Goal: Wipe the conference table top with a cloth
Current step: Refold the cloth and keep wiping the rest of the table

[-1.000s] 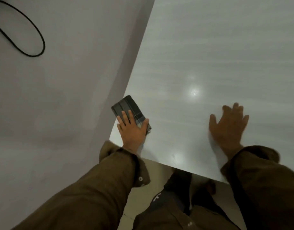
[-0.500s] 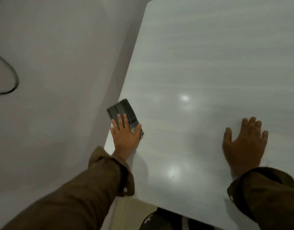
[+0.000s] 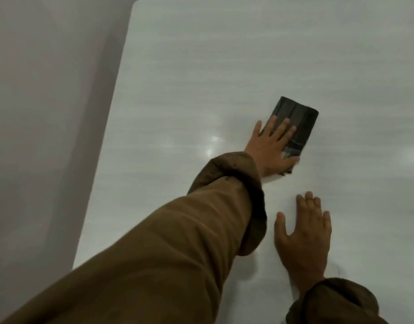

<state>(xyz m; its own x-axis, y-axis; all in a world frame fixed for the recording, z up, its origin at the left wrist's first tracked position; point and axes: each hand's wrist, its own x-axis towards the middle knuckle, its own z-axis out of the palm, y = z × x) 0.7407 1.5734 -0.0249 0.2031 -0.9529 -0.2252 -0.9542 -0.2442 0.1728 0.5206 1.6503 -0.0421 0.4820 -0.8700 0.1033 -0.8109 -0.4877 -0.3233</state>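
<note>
The cloth [image 3: 297, 122], a dark folded rectangle with faint plaid lines at its near end, lies flat on the pale, glossy desk [image 3: 224, 66], a little right of the middle of the frame. It slants, with its far short edge toward the upper right.

The left hand [image 3: 269, 148] presses down on the near half of it. The grip is apart: the fingers are straight and spread, laid over the fabric rather than curled round it. The outermost finger on the left side rests on bare desk just beside the cloth, and the thumb runs along the cloth's near edge. The far half of the cloth shows beyond the fingertips.

The left sleeve [image 3: 178, 242], brown with a bulky turned-back cuff, stretches from the lower left of the frame up to that hand.

The right hand [image 3: 304, 237] lies palm down on the desk at the lower right of centre, below the cloth and clear of it. Its grip is apart too, with flat fingers close together, the thumb angled out to the left, and nothing held. The right sleeve [image 3: 334, 302] covers its wrist at the bottom edge.

A bright glare [image 3: 212, 146] sits on the desk left of the left hand. The desk's rounded corner [image 3: 137, 3] is at the top, and grey floor [image 3: 49, 113] fills the left of the frame.
</note>
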